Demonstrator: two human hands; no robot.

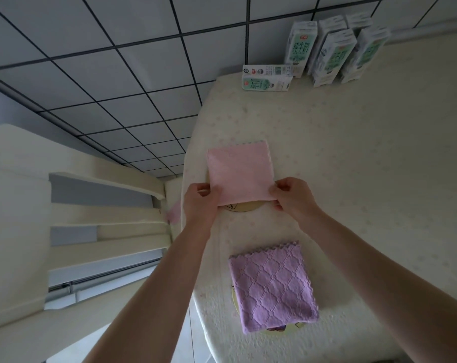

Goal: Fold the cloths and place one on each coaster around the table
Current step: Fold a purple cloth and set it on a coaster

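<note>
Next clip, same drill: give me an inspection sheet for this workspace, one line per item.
Surface: table under a pale patterned covering.
Job's things: folded purple cloth lies on a coaster; folded pink cloth partly covers another coaster.
Clutter: milk cartons at the far edge, one lying flat.
Grippers: left hand and right hand each pinch a near corner of the pink cloth.
Cables: nothing seen.
Surroundings: cream chair left of the table, tiled floor.

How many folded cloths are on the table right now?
2. A pink cloth lies over a coaster near the table's left edge, both hands pinching its near corners. A purple cloth rests on a nearer coaster. Others may lie outside the view.
</note>
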